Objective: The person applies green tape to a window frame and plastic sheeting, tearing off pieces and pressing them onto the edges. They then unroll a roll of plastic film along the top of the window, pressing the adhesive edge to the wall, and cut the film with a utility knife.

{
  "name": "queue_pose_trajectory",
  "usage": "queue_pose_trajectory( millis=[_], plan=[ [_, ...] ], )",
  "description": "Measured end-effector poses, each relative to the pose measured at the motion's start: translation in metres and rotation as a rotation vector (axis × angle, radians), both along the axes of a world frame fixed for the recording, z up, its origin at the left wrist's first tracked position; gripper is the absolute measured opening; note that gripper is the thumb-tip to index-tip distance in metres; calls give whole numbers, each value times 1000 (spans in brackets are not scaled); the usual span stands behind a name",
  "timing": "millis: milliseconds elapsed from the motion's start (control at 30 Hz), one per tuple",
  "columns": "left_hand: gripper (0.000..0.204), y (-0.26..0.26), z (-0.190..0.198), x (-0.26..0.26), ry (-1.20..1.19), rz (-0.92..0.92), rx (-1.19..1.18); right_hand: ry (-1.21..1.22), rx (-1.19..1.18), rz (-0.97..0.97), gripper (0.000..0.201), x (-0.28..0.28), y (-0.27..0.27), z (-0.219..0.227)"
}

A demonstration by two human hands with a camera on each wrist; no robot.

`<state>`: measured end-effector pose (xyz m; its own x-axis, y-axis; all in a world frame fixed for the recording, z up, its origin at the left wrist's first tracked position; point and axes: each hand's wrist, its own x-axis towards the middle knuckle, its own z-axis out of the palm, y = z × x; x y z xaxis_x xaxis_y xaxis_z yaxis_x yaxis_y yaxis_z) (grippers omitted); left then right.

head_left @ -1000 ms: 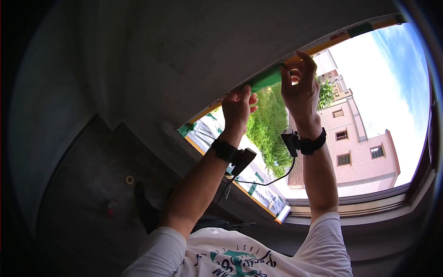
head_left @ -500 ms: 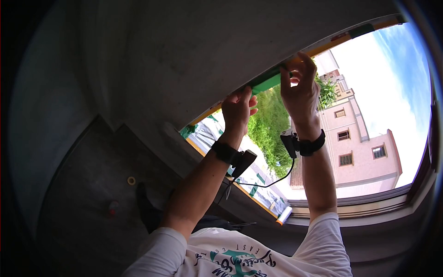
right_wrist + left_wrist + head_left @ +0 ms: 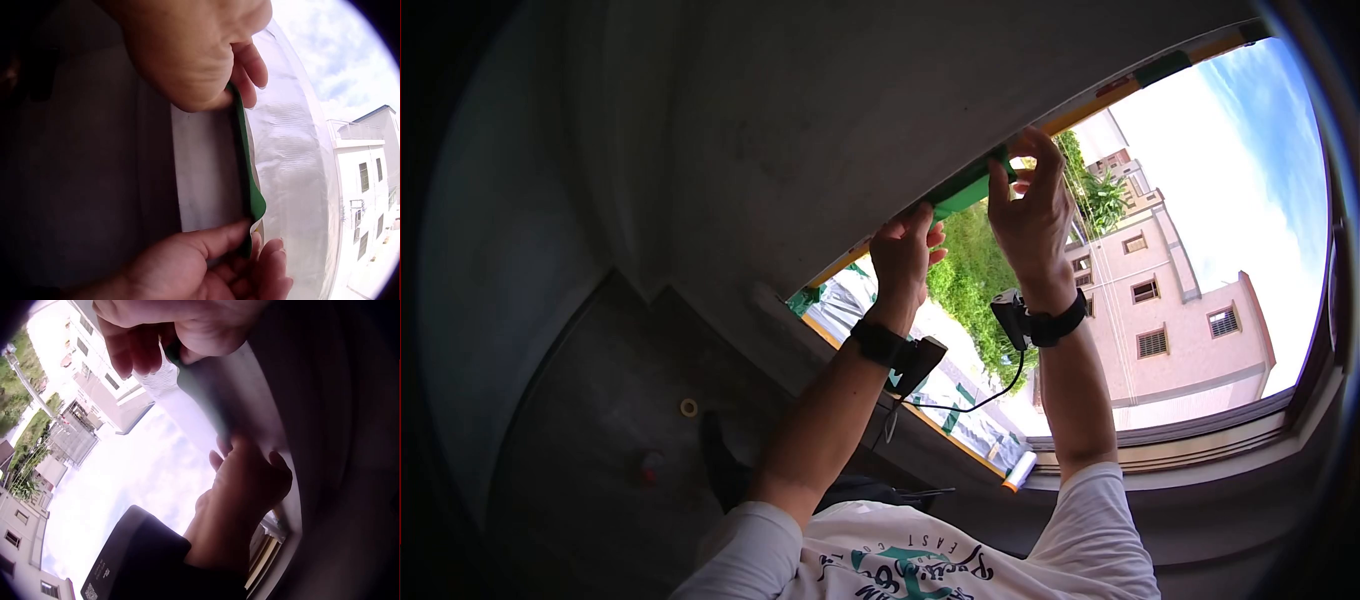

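Observation:
A strip of green tape (image 3: 965,197) runs along the window's upper edge between the two hands. The left hand (image 3: 902,258) pinches its lower-left end between thumb and fingers, and the right hand (image 3: 1035,215) holds the upper-right end. In the left wrist view, the left hand (image 3: 187,325) is close to the camera, with the right hand (image 3: 240,481) beyond. In the right wrist view, the tape (image 3: 242,147) looks narrow and edge-on, curling near the left hand (image 3: 200,265); the right hand (image 3: 194,50) grips it above.
Clear sheeting (image 3: 845,297) with green tape patches lines the window's lower-left side, near a white roll (image 3: 1020,470) with an orange end. A ring-shaped roll (image 3: 689,407) lies on the dark floor. A cable (image 3: 960,408) hangs between the wrist cameras.
Both hands and the strip have shifted slightly down and left in the head view, which has itself moved a little. Each hand keeps its hold on the strip.

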<state>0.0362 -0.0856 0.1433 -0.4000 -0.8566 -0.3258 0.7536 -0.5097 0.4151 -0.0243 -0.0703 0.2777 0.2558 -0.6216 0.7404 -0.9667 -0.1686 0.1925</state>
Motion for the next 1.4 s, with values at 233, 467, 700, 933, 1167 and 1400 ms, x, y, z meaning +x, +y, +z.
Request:
queue_pose_trajectory(
  millis=[233,467,700,933,1167,1400],
  plan=[
    [26,-1,0,3,-12,-6,1,-29,-116,-22,45,2,-1,-6],
    [28,-2,-3,2,13,-24,50,-104,-166,-188,55,4,3,-6],
    [30,-4,-18,4,-1,-100,45,-247,-97,-244,55,5,3,-7],
    [29,-2,-20,2,-5,-91,19,-245,-103,-258,55,4,3,-7],
    [33,-6,-24,4,-59,-166,-31,-320,-122,-293,56,3,3,-10],
    [32,-7,-22,6,-210,-169,2,-459,-35,-251,48,6,10,-11]
  ],
)
